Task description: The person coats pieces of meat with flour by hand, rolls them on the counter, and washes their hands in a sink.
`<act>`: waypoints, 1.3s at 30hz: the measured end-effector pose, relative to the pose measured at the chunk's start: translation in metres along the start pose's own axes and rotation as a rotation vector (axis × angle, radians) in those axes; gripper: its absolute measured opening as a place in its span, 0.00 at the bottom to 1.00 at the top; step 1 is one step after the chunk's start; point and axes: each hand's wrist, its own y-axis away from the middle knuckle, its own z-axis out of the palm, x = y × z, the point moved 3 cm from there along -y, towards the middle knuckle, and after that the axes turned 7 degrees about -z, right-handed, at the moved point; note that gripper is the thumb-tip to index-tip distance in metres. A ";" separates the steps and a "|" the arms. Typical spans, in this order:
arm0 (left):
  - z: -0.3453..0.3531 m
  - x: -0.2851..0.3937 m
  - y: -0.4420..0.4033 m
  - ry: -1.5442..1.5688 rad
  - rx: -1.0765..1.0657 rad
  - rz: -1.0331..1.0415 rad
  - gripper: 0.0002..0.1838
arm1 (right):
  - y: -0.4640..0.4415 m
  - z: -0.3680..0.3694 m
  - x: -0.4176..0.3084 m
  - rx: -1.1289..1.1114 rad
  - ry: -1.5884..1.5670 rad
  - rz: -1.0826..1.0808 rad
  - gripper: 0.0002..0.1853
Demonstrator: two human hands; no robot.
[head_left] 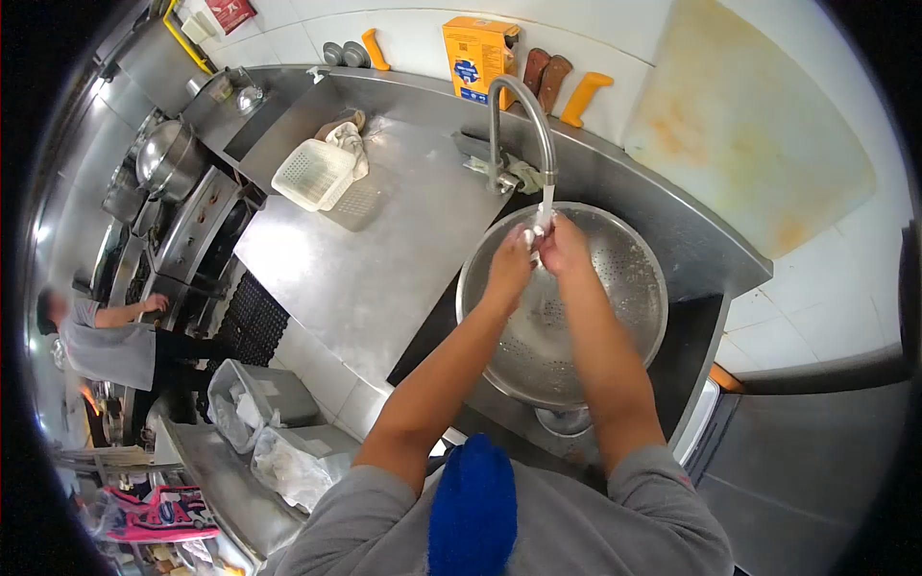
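My left hand (pixel 512 261) and my right hand (pixel 565 246) are close together under the faucet (pixel 546 144), with water running onto them. The fingers of both are curled inward. Small white patches show between the fingers; whether they are foam, water or a held thing I cannot make out. Beneath my hands a large perforated metal colander (pixel 619 326) sits in the sink (pixel 699 336). Its bottom is wet, with small pale specks on its wall.
A white plastic basket (pixel 309 176) and a cloth (pixel 350 146) lie on the steel counter (pixel 384 259). Behind the faucet stand a yellow box (pixel 477 58) and knives with brown handles (pixel 551 82). A cutting board (pixel 749 134) leans at right. Another person (pixel 110 350) stands by the stove.
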 end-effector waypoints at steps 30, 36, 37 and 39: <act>0.039 -0.001 -0.111 -0.279 0.133 0.140 0.15 | 0.055 0.011 -0.042 -0.432 1.239 -0.698 0.27; 0.060 0.032 -0.040 0.480 0.013 -0.089 0.19 | 0.040 0.028 -0.037 -0.274 0.634 -0.219 0.39; 0.057 0.030 -0.029 0.598 0.010 -0.219 0.21 | 0.036 0.034 -0.030 -0.239 0.503 -0.119 0.42; 0.046 0.023 -0.019 0.416 -0.107 -0.144 0.25 | -0.018 0.026 -0.019 -0.269 0.680 0.228 0.48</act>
